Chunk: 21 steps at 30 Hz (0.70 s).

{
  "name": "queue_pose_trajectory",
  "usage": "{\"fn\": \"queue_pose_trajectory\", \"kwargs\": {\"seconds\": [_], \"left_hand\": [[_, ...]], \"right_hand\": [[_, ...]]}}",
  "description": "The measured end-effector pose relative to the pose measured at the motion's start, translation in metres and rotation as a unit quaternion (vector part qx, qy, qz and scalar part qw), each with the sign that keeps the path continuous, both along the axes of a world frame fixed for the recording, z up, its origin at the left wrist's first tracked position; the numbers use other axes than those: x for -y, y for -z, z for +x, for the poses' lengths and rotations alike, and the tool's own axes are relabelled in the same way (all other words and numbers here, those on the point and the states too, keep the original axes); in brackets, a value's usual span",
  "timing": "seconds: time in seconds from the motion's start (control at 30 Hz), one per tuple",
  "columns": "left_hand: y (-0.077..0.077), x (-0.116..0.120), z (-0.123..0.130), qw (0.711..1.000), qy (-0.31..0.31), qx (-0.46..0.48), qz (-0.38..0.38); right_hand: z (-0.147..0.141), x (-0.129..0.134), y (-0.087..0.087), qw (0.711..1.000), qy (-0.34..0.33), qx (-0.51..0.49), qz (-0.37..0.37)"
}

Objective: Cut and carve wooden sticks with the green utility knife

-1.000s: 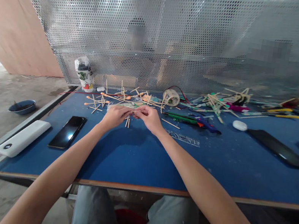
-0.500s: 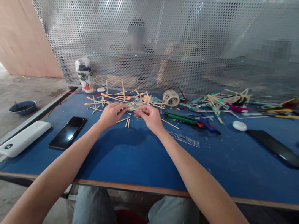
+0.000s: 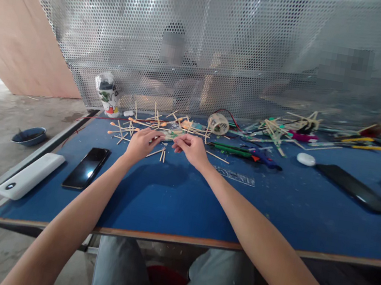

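My left hand (image 3: 143,142) and my right hand (image 3: 192,149) face each other over the far middle of the blue table, their fingers closed in pinches. A thin pale wooden stick (image 3: 169,138) appears to run between the fingertips, though fingers cover its ends. Around and behind both hands lies a pile of thin wooden sticks (image 3: 157,119), some with orange tips. Several short sticks (image 3: 162,155) rest just in front of the fingertips. A cream-coloured round plastic piece (image 3: 218,124) lies on its side behind my right hand, and green-handled pliers (image 3: 229,149) lie to its right.
A perforated metal sheet (image 3: 198,55) stands along the table's back. A phone (image 3: 86,168) and white power bank (image 3: 30,175) lie left. A clear ruler (image 3: 236,176), white case (image 3: 306,159), dark phone (image 3: 357,189) and more sticks (image 3: 276,134) lie right. A patterned cup (image 3: 108,98) stands back left.
Both hands keep almost the same place and pinch. The fingers of my right hand have shifted slightly; nothing else on the table has visibly moved.
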<state>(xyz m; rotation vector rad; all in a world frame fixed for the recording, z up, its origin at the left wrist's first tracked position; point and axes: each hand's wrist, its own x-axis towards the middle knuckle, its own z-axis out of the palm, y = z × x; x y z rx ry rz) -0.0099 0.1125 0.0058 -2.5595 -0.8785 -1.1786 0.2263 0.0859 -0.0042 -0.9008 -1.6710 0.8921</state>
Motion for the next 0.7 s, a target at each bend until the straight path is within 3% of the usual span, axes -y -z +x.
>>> {"fn": "queue_pose_trajectory", "kwargs": {"seconds": [0.37, 0.53, 0.7], "left_hand": [[-0.010, 0.015, 0.011, 0.997, 0.056, -0.036, -0.039], [-0.030, 0.025, 0.019, 0.989, 0.084, -0.083, -0.087], [-0.047, 0.044, 0.020, 0.960, 0.152, -0.189, -0.140]], "right_hand": [[-0.002, 0.008, -0.006, 0.998, -0.013, 0.054, 0.025], [0.012, 0.019, -0.034, 0.990, 0.003, 0.128, 0.059], [0.056, 0.019, -0.066, 0.958, -0.006, 0.280, 0.052]]}}
